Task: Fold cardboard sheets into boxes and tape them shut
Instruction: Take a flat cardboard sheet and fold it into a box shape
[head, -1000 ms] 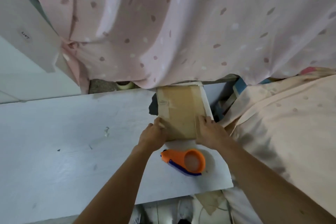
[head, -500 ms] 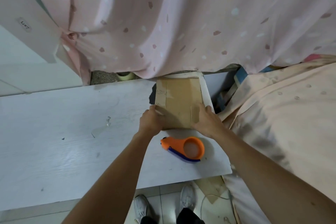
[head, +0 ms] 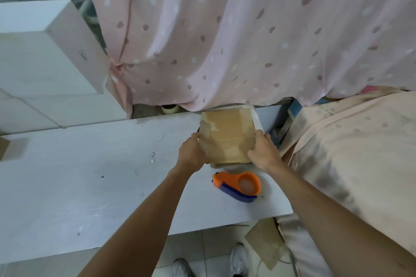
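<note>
Head: left grip (head: 191, 151), right grip (head: 263, 153) hold one box (head: 227, 136)

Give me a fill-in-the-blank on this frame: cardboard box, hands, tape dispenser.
1. The left hand grips the left side of the flat brown taped cardboard box; the right hand grips its ____ side.
2. The plastic tape dispenser on the white table is blue and ____.
3. The dispenser is held by ____ hand.
Missing words: right; orange; neither.
</note>
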